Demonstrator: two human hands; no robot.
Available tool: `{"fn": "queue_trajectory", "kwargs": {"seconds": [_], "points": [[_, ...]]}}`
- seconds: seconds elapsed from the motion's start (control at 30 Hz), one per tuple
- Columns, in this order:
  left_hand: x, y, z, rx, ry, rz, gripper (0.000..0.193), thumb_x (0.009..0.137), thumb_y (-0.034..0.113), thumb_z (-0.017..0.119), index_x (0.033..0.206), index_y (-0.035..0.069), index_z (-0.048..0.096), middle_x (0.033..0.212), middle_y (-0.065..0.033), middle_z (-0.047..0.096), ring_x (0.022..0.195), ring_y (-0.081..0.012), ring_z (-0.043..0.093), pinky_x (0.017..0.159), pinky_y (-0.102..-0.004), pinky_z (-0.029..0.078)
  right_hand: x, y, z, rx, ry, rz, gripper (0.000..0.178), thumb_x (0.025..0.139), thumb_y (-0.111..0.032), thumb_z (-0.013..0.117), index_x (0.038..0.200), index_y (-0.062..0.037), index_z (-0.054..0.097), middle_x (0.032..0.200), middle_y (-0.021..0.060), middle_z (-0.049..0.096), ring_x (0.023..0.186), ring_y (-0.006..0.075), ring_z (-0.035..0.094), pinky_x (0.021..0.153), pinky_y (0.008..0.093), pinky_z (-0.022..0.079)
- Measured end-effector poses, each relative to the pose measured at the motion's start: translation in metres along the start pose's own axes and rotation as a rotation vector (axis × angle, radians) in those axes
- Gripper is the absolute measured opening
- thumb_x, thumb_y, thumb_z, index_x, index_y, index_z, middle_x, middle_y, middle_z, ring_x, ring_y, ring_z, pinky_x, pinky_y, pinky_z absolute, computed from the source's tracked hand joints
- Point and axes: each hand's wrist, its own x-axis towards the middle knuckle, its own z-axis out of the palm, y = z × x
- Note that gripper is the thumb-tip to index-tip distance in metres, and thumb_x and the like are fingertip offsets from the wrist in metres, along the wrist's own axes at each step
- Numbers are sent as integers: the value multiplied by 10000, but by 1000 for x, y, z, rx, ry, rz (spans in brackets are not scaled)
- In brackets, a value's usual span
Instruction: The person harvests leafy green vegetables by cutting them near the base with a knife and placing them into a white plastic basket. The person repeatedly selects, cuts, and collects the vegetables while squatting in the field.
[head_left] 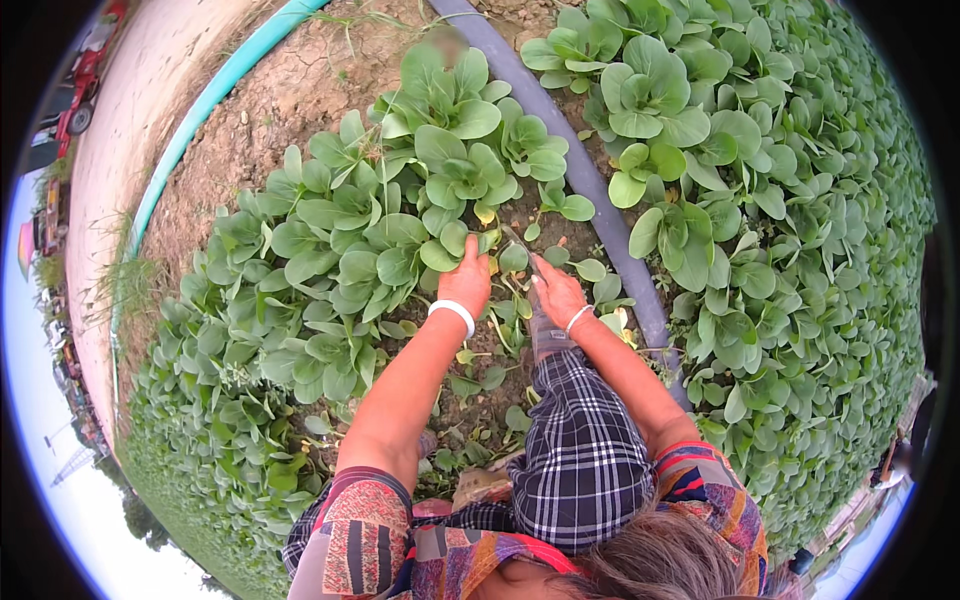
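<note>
My left hand [468, 282], with a white band at its wrist, is closed at the edge of a clump of leafy greens [465, 175]. Its fingers pinch a small green leaf [489, 239]. Just to the right, my right hand [560, 296] is closed around what looks like a knife [514, 238], its thin blade pointing up and left toward the left hand's fingers. The handle is hidden in the palm. Yellowed leaves [485, 213] and loose leaves lie on the soil around both hands.
A grey hose [610, 215] runs along the soil right of my hands. Dense greens [760, 190] grow beyond it. A teal hose [195, 125] borders the bed at left, beside a pale road [110, 190]. My knee in checked trousers [585, 440] is close below my right hand.
</note>
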Motion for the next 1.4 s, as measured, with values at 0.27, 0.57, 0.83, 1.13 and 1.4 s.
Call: {"fn": "queue_trajectory", "kwargs": {"seconds": [0.27, 0.57, 0.83, 1.13, 1.4], "points": [[-5, 4, -2, 18, 16, 27, 265, 853, 92, 542, 1113, 55, 580, 1427, -127, 336, 1150, -349, 545, 871, -443, 525, 9, -5, -1, -81, -68, 74, 446, 936, -257, 517, 1365, -148, 463, 1005, 249, 641, 890, 442, 612, 800, 506, 486], [-10, 1, -3, -19, -14, 1, 285, 862, 92, 519, 1139, 43, 560, 1437, -136, 351, 1017, -344, 617, 822, -433, 539, 6, -12, -14, -118, -228, 150, 439, 942, -277, 501, 1355, -130, 471, 1023, 264, 649, 971, 442, 608, 881, 492, 468], [-55, 13, -16, -214, 91, 34, 479, 755, 16, 584, 1229, -8, 517, 1480, -194, 312, 740, -362, 651, 675, -427, 551, -8, -28, -39, 263, 14, 183, 459, 851, -266, 673, 1242, -61, 549, 945, 218, 681, 887, 350, 664, 818, 411, 503], [-100, 41, -37, -280, 148, 113, 371, 810, 54, 575, 1176, 1, 576, 1447, -159, 371, 1065, -334, 599, 851, -406, 519, 12, -61, -50, 1015, -207, 340, 295, 882, -106, 677, 1149, -60, 561, 967, 7, 649, 691, 71, 619, 536, 196, 446], [-117, 45, -53, -387, 140, 214, 352, 787, 53, 613, 1138, 35, 590, 1443, -209, 374, 755, -345, 656, 664, -419, 562, -8, -63, -67, 1123, -278, 409, 255, 857, -82, 689, 1074, -52, 559, 841, 6, 623, 655, 78, 606, 527, 206, 460]]}}
